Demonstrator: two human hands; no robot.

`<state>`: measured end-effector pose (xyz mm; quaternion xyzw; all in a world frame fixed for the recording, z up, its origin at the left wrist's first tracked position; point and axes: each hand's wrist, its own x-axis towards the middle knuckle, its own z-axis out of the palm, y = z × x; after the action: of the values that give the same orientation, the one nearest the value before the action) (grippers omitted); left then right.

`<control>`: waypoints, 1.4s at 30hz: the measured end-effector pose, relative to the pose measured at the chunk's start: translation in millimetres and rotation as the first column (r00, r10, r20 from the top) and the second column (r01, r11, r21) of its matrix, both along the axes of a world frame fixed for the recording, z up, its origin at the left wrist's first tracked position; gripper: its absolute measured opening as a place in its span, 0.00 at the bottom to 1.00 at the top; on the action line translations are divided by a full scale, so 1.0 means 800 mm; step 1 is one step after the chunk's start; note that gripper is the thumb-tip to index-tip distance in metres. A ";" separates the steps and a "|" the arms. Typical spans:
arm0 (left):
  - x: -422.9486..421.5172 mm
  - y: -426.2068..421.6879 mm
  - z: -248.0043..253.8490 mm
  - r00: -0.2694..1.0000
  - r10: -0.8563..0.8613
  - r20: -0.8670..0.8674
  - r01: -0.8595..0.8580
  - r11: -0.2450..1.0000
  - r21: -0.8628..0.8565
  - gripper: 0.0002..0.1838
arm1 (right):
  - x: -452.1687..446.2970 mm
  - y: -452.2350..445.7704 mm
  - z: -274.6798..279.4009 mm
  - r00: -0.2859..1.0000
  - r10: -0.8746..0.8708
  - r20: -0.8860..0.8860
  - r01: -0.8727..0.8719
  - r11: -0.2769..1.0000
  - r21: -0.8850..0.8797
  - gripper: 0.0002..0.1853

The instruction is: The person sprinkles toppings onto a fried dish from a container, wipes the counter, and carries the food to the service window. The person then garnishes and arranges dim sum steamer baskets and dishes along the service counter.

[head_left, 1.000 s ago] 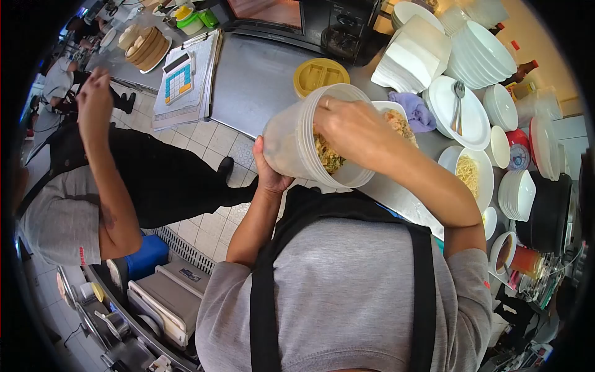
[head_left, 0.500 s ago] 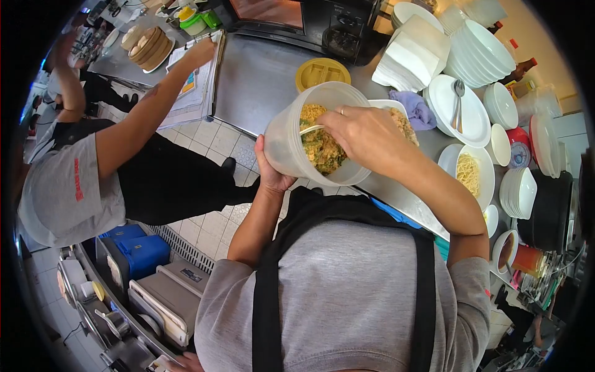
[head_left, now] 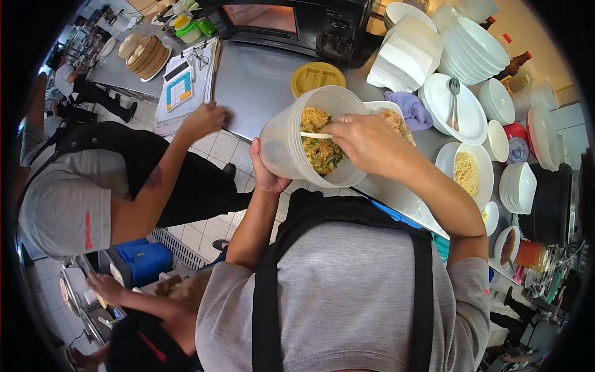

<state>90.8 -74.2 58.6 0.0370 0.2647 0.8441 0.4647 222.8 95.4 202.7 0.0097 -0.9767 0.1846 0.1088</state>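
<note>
A translucent plastic tub [head_left: 282, 146] is tilted in front of my chest, its mouth facing right. My left hand [head_left: 269, 175] supports it from the left side and underneath. Inside lies a crumbly yellow-orange food mix [head_left: 323, 155] with green bits. My right hand [head_left: 367, 141] reaches into the mouth, its fingers closed around a pale, slim utensil [head_left: 315, 134] that lies against the food; its far end and exact kind cannot be made out. Just behind the tub, a white dish [head_left: 396, 127] of pale pinkish food is partly hidden by my right hand.
A yellow lid [head_left: 317, 78] lies on the steel counter [head_left: 245, 77] before a microwave [head_left: 266, 22]. To the right are napkins [head_left: 406, 53], stacked bowls [head_left: 474, 49], a plate with cutlery [head_left: 455, 115] and noodles [head_left: 466, 173]. A co-worker [head_left: 74, 204] stands left, near a calculator [head_left: 179, 90]; another bends lower left.
The utensil now lies flatter across the food, and the tub has shifted slightly. The co-worker's hand has drawn back from the papers, uncovering the calculator. Another person has come into view at lower left.
</note>
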 end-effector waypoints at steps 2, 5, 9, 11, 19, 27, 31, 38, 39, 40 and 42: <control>-0.001 0.002 0.001 1.000 0.004 -0.009 -0.004 1.000 0.007 0.43 | 0.008 -0.001 0.009 0.999 -0.028 -0.034 0.031 0.995 0.097 0.11; 0.001 0.004 0.006 0.999 0.031 -0.015 -0.031 0.999 -0.006 0.42 | 0.014 0.002 0.017 0.987 -0.083 -0.141 0.107 0.979 0.173 0.08; 0.006 0.010 0.018 0.998 0.050 -0.048 -0.052 0.998 -0.033 0.41 | 0.009 0.012 -0.010 0.990 -0.138 -0.015 0.139 0.990 0.030 0.09; 0.005 0.010 0.015 0.996 0.038 -0.083 -0.042 0.998 -0.051 0.40 | 0.007 0.016 -0.021 0.987 -0.144 0.069 0.155 0.971 -0.180 0.09; 0.015 0.017 0.007 0.993 -0.048 -0.108 0.031 0.988 -0.151 0.38 | 0.003 0.037 -0.055 0.938 -0.057 0.342 0.287 0.681 -0.674 0.13; 0.021 0.023 0.003 0.993 -0.082 -0.083 0.072 0.991 -0.111 0.37 | 0.019 0.049 -0.038 0.863 0.078 0.499 0.484 0.157 -0.861 0.11; 0.024 0.023 0.011 0.997 -0.073 0.000 0.073 0.994 -0.078 0.38 | 0.032 0.065 -0.032 0.882 0.109 0.458 0.452 0.076 -0.889 0.11; 0.023 0.022 0.008 0.999 -0.037 0.032 0.040 0.994 -0.105 0.39 | 0.058 0.088 -0.024 0.911 0.012 0.413 0.411 0.067 -0.909 0.12; 0.024 0.020 0.007 0.999 -0.024 0.033 0.027 0.993 -0.117 0.39 | 0.064 0.093 -0.024 0.916 0.000 0.401 0.400 0.068 -0.914 0.12; 0.023 0.017 0.008 0.999 -0.025 0.029 0.029 0.993 -0.115 0.39 | 0.070 0.098 -0.024 0.921 -0.011 0.389 0.389 0.068 -0.919 0.12; 0.018 0.009 0.009 0.999 -0.028 0.022 0.030 0.993 -0.111 0.38 | 0.084 0.107 -0.019 0.910 -0.108 0.400 0.409 0.088 -0.908 0.11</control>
<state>105.6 -66.8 65.4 0.0060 0.3060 0.8216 0.4810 289.7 181.0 187.3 -0.2586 -0.6053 0.7528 0.0053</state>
